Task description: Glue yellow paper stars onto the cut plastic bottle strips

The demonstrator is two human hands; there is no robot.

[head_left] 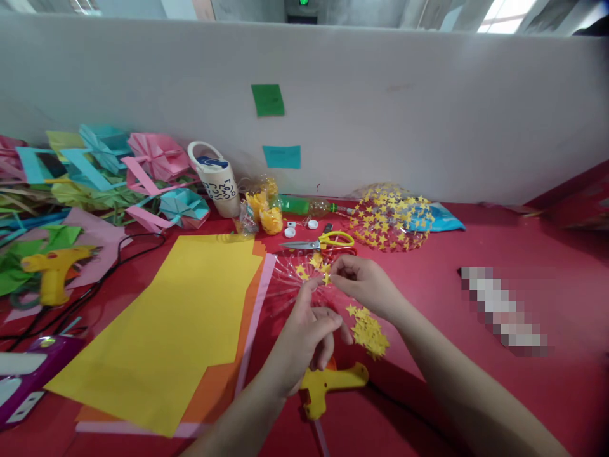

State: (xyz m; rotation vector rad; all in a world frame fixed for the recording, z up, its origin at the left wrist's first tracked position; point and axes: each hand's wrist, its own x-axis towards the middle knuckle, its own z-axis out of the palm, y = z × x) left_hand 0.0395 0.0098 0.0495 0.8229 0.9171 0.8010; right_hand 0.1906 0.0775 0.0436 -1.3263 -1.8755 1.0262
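Observation:
My right hand [364, 279] is pinched at the fingertips on a small yellow star [327, 278], just above a clear plastic piece cut into thin strips [280, 279]. A few more yellow stars are on that plastic. My left hand [304, 333] is beside it, with the index finger stretched toward the star and the other fingers loosely bent and apart; no object shows in it. Below my right hand is a pile of yellow stars [370, 333]. A yellow glue gun [333, 384] rests just under my left hand, its cord running right.
Yellow paper sheets [176, 317] lie left over orange and pink ones. Behind the hands are yellow-handled scissors [335, 240], a star-covered clear dome [390, 219] and a green bottle [295, 204]. Paper flowers [157, 155], a white holder [221, 187] and another glue gun [54, 270] stand left.

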